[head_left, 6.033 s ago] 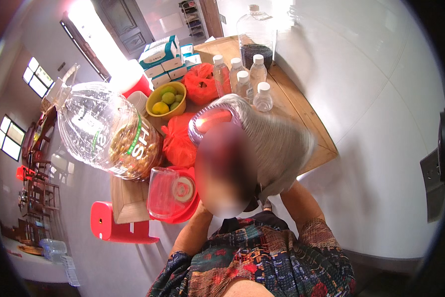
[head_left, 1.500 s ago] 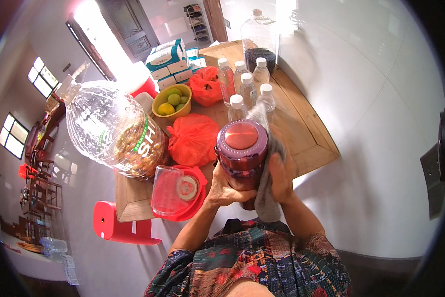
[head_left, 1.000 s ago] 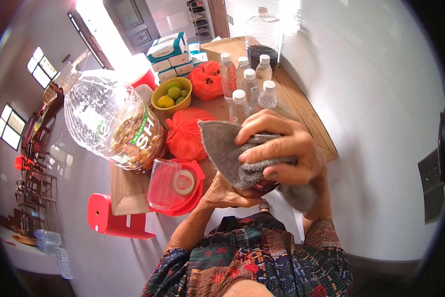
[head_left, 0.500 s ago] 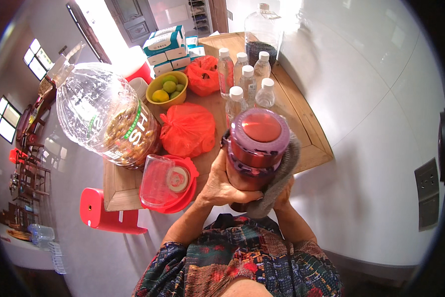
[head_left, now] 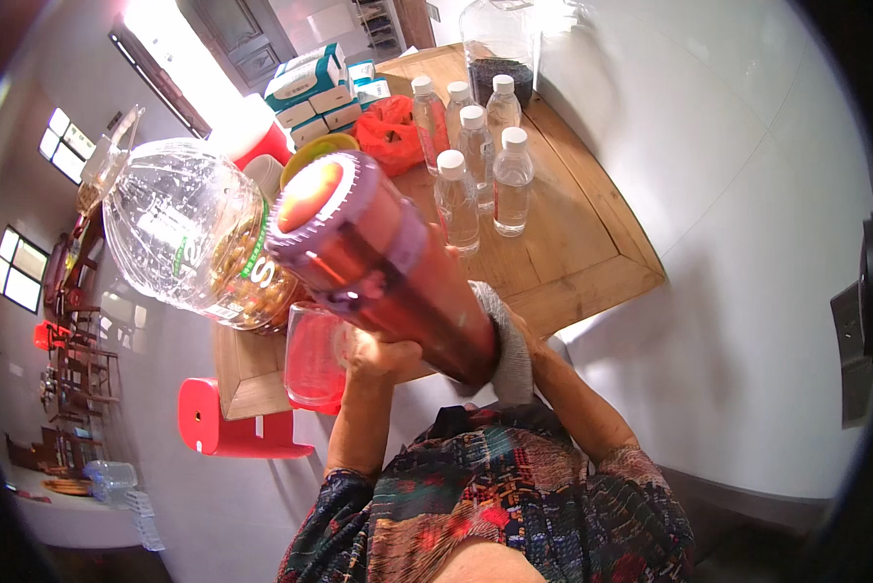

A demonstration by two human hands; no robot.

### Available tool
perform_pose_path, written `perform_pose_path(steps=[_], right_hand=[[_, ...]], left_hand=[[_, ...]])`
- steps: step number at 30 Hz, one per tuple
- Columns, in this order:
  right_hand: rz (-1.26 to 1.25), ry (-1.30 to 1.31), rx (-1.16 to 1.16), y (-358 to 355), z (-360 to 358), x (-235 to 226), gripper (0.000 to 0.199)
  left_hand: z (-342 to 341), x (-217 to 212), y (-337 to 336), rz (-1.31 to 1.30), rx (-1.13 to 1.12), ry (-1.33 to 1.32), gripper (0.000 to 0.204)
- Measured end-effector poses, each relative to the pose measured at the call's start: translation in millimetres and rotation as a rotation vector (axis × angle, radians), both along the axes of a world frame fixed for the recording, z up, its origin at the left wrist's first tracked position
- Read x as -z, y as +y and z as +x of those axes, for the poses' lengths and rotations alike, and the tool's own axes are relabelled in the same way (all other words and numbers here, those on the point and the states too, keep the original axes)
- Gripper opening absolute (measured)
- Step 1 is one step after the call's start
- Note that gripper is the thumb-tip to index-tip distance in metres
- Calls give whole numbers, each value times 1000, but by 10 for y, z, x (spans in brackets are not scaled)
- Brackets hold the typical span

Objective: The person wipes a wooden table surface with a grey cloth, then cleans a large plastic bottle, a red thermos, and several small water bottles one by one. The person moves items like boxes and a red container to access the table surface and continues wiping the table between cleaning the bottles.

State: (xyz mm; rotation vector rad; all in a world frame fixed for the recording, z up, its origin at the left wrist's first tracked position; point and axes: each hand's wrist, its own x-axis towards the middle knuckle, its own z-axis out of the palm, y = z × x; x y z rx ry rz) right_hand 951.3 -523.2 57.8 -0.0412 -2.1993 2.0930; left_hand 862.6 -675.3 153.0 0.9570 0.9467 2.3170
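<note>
A shiny red and purple vacuum flask (head_left: pixel 412 277) is tilted above the near side of the table, its round lid toward the upper left. My left hand (head_left: pixel 380 356) is closed around the flask's side, the thumb showing across the front. A grey knitted cloth (head_left: pixel 512 352) wraps the flask's lower end. Behind that cloth is my right hand (head_left: pixel 524 332), pressing it against the flask; most of its fingers are hidden. Below the flask's lid, a clear plastic box (head_left: pixel 312 360) rests over a red container, partly covered by my left hand.
Several capped clear bottles (head_left: pixel 512 185) stand on the wooden table (head_left: pixel 577 257). A large clear jug (head_left: pixel 164 223) with brown contents is at left. Tissue packs (head_left: pixel 305 83), a red bag (head_left: pixel 388 131) and a yellow bowl (head_left: pixel 305 155) lie farther back. A red stool (head_left: pixel 232 423) stands below.
The flask has swung from nearly upright to a tilt, its lid moving left. My left hand has shifted left and lower with it. The grey cloth has slid to the flask's lower end.
</note>
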Motion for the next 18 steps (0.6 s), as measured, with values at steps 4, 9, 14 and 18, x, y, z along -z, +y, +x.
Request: perform_pose_path(steps=[4, 9, 14, 18], right_hand=[[-877, -42, 126, -340, 82, -157, 39], [-331, -231, 125, -162, 70, -120, 34], [-96, 366, 659, 119, -63, -219, 18], [498, 332, 639, 429, -312, 57, 36]], left_hand=[[-71, -34, -10, -4, -221, -52, 92], [-148, 70, -3, -176, -719, 165, 80], [-288, 100, -33, -191, -793, 223, 77], [-186, 100, 31, -206, -728, 130, 79]])
